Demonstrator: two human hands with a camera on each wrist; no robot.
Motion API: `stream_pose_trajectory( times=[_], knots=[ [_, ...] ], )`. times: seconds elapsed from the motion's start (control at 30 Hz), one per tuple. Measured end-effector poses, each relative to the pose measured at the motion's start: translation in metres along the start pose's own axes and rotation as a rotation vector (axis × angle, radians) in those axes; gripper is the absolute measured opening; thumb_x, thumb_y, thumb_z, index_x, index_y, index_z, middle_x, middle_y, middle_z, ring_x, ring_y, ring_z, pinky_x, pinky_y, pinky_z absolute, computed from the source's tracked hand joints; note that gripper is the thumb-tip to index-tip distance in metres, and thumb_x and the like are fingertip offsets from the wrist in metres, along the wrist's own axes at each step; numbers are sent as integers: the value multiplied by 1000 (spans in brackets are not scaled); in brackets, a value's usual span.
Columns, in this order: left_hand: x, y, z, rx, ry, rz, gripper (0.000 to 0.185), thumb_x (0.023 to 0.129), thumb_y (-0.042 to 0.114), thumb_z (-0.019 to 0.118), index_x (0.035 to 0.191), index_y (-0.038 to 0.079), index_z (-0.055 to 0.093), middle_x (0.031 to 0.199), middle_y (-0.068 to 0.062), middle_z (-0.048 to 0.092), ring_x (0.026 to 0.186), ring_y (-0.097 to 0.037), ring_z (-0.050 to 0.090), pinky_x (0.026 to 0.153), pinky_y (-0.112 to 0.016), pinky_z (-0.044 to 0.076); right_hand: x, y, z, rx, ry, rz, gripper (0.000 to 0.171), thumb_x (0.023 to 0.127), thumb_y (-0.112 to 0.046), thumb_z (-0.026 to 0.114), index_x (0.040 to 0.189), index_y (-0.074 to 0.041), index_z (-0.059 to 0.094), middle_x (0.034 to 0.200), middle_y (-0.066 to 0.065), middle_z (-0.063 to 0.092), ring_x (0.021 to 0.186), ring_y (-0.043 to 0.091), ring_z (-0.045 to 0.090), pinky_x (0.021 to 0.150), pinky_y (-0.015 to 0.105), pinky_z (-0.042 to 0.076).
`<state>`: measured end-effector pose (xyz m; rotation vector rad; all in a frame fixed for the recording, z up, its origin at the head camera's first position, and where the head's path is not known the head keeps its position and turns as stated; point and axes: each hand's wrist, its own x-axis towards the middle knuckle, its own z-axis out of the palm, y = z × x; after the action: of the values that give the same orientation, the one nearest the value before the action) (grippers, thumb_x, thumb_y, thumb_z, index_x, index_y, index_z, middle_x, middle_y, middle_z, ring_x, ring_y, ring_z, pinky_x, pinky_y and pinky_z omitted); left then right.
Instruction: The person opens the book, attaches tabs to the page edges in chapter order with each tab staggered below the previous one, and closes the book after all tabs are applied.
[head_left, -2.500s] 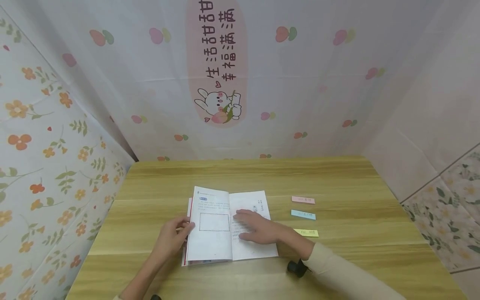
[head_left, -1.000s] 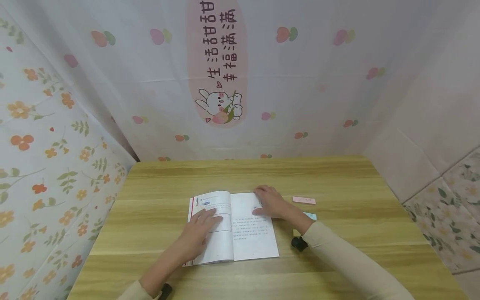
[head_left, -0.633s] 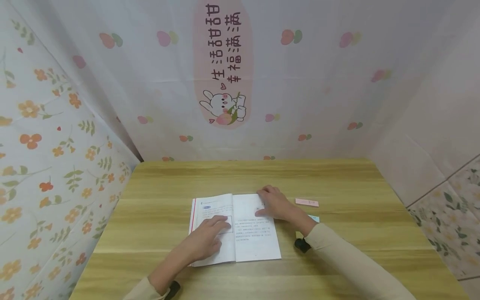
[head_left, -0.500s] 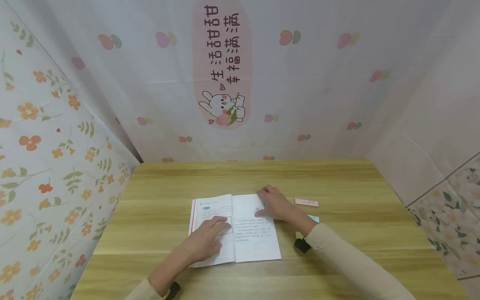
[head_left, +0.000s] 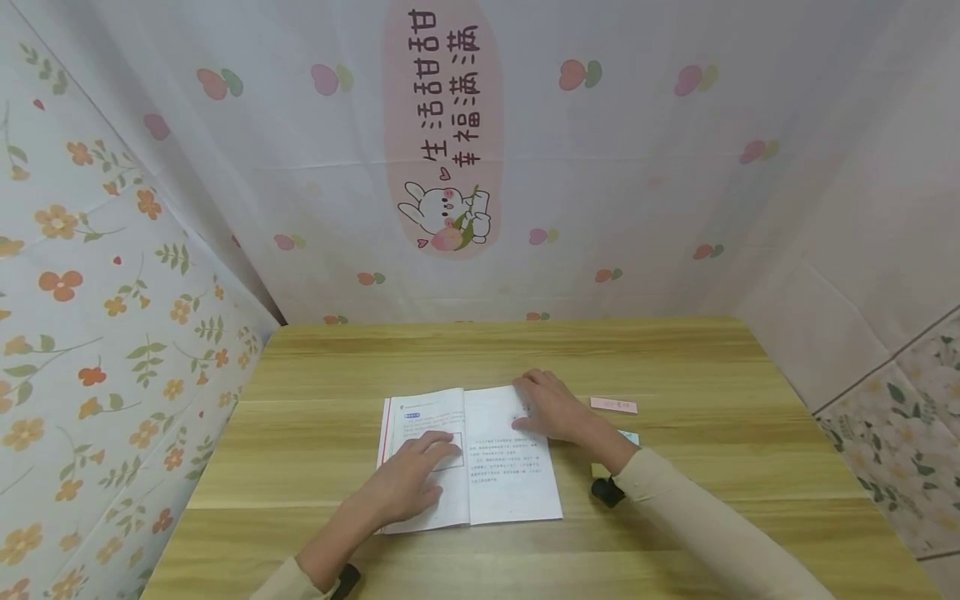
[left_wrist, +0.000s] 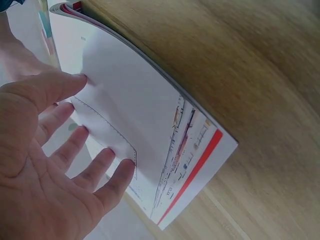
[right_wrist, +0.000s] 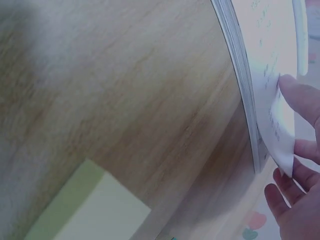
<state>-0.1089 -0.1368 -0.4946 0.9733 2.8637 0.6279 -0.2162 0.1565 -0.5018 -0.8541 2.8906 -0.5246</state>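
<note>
I see the open book (head_left: 468, 457) lying mid-table (head_left: 675, 350). My left hand (head_left: 408, 479) presses flat, fingers straight, on its left page; my right hand (head_left: 551, 406) pinches the right page's far corner, lifting it. A pink note (head_left: 613, 405) lies just beside it.

We see both forearms in long cream sleeves (head_left: 697, 525) of plain, smooth cloth, ending just short of the bare hands. A small black device (head_left: 607, 492) sits under the right wrist (another (head_left: 347, 577) at the left), probably the wrist cameras, though they are too small to tell.
</note>
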Motion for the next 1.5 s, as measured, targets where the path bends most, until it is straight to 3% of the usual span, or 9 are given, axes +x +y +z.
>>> stream_pose_trajectory(
  times=[0.27,0.5,0.7,0.8,0.93,1.03,1.13,1.27,1.5],
  knots=[
    [-8,-5,3,42,12,-36,56,86,13,72,140,10,58,147,-18,49,132,-38,47,106,-54,40,-3,-4,-3,23,60,-49,62,90,-27,80,140,2,56,132,19,56,121,35,50,103,48,41],
    [-20,-10,1,49,-73,-22,69,93,32,69,153,9,44,157,-23,36,140,-49,35,113,-56,30,-3,-7,-7,112,124,-35,49,93,-18,76,133,5,60,126,22,58,115,37,55,99,49,46],
    [-24,-10,-1,64,-97,2,74,95,40,67,155,8,41,158,-24,32,141,-49,32,114,-56,28,-1,-8,-7,314,181,43,54,94,-9,73,141,7,51,133,24,55,110,32,59,93,45,51],
    [-26,-11,1,79,-100,-3,75,94,43,67,155,8,40,159,-23,32,142,-48,31,114,-57,28,-1,-9,-8,450,178,99,65,95,-7,72,149,7,39,131,24,55,99,27,64,81,39,55],
    [-27,-12,2,85,-101,-16,76,94,44,67,156,10,40,160,-22,31,143,-48,29,114,-57,26,-2,-14,-9,698,157,164,74,97,-6,68,155,5,25,124,24,60,82,24,69,67,35,58],
    [-28,-13,2,78,-100,-19,76,94,42,68,156,10,40,160,-22,31,143,-48,29,115,-57,25,-6,-20,-11,899,132,214,74,101,-8,63,158,1,16,125,26,62,81,27,72,66,37,59],
    [-28,-14,2,50,-95,-13,74,93,37,70,155,8,41,160,-22,32,143,-48,29,114,-58,25,-11,-28,-13,1035,97,251,66,105,-15,58,158,-4,20,122,24,65,84,29,72,67,38,59],
    [-28,-15,-1,11,-88,-4,72,92,31,72,154,6,42,159,-23,33,144,-46,29,115,-57,25,-16,-43,-13,1098,0,193,57,110,-34,47,157,-7,29,119,19,67,92,30,71,71,39,59],
    [-27,-17,-2,7,-98,-2,72,93,33,72,153,6,43,159,-22,33,144,-45,29,115,-56,25,-22,-72,-2,1023,-154,-34,58,111,-41,33,158,-8,28,149,18,44,126,34,56,93,45,53]
  ],
)
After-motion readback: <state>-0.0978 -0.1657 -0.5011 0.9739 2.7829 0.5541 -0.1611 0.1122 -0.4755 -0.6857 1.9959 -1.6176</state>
